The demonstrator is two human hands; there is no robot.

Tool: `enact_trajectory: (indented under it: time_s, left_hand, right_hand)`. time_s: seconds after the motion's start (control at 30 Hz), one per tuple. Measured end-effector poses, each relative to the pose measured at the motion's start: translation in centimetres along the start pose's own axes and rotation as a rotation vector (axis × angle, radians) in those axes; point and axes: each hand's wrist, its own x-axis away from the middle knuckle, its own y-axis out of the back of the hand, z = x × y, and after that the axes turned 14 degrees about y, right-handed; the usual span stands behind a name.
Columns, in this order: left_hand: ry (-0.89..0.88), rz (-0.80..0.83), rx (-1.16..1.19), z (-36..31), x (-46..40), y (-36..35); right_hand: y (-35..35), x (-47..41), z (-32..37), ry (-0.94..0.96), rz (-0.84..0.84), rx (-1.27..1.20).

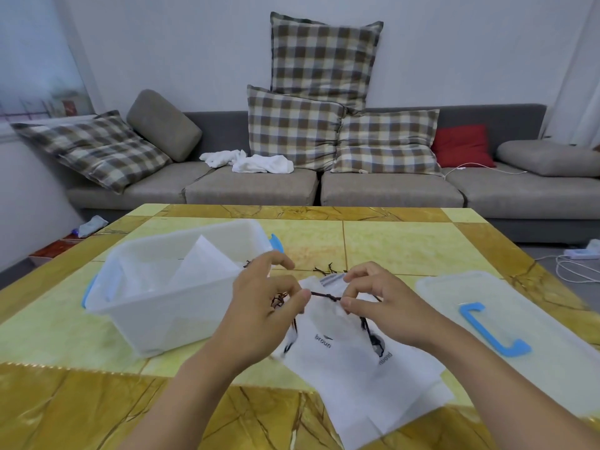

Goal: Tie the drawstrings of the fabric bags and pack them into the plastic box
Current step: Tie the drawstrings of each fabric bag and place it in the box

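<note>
Both hands work over the mouth of a white fabric bag [350,358] that lies flat on the yellow marble-patterned desk [406,241], just right of the translucent plastic box [156,287]. The left hand [263,306] pinches one end of the dark brown drawstring [324,295] between thumb and forefinger, its grip narrow and closed on the cord; the right hand [383,303] pinches the other end the same way. The short run of cord between them is pulled taut, which looks like the tightening of a knot, so the bag is kept on the desk to steady it while both hands pull apart. That stretch of drawstring runs left to right, nearly level. The bag's long axis runs away from the person, its gathered mouth at the far end and its bottom toward the near desk edge, over other white bags beneath it. One white bag [201,264] already sits inside the box, and the box lid [487,306], with its blue handle, lies well to the right, leaving the box open for packing
</note>
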Motion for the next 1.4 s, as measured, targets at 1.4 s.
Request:
enact_trajectory:
  time_s: [1.4]
  left_hand:
    - [0.222, 0.369, 0.526, -3.8, 1.5, -1.0]
  right_hand:
    - [0.1, 0.2, 2.5, 0.246, -0.162, -0.233]
